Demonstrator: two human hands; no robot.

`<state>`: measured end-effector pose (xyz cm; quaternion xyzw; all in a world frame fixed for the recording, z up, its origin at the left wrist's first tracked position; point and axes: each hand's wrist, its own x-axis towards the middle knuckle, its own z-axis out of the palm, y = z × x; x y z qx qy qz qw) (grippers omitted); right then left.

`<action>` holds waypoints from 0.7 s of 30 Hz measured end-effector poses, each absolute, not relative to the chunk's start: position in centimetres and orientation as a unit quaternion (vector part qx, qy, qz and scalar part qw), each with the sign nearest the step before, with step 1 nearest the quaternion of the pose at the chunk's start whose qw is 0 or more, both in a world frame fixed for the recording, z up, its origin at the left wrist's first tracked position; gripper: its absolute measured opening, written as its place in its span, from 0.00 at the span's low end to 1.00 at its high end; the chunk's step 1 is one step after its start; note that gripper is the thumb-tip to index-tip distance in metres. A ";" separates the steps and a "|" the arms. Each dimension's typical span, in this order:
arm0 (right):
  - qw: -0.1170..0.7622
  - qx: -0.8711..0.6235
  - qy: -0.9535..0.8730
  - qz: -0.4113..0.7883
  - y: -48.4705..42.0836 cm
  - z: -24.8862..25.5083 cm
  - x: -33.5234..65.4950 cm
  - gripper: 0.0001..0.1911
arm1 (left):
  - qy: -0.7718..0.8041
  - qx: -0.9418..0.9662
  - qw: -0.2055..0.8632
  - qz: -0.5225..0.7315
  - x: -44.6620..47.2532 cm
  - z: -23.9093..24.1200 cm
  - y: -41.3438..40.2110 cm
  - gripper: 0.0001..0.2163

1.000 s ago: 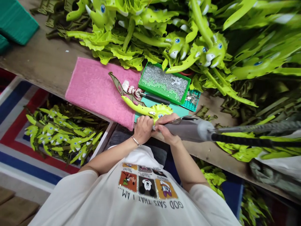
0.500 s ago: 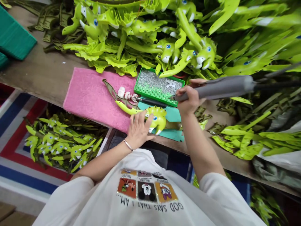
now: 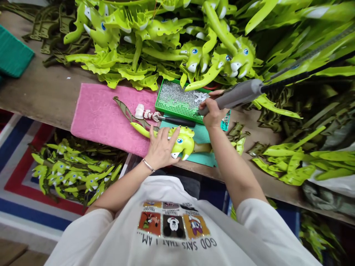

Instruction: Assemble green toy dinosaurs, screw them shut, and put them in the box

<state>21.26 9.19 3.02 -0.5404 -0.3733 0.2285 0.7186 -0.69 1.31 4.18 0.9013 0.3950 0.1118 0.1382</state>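
My left hand [image 3: 162,146] lies over a lime-green toy dinosaur head [image 3: 185,139], its fingers on the horn side and holding it against a teal mat [image 3: 203,159]. A dark olive plastic part [image 3: 202,147] sticks out to the head's right, and another olive strip [image 3: 123,109] curves out at its left. In my right hand [image 3: 213,113] is a grey electric screwdriver [image 3: 240,94], gripped around its body. Its tip is at the near right edge of a green tray [image 3: 174,112] holding many small silver screws [image 3: 177,95].
A black-handled tool [image 3: 177,121] with a white-wrapped end lies between tray and toy. A pink cloth [image 3: 108,122] covers the bench at left. Green dinosaur parts [image 3: 155,40] are heaped behind. A bin of assembled toys [image 3: 72,166] stands at lower left. The screwdriver's cord [image 3: 307,74] runs off right.
The screwdriver has swung so that its rear end sits further left and higher, while its tip stays by the tray. My left hand has slid slightly on the toy head, and the view has shifted a little.
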 end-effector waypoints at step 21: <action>0.714 -0.441 -0.465 0.284 1.0 9.0 17.1 0.13 | 0.481 0.856 0.174 0.074 0.9 5.3 1.0 0.45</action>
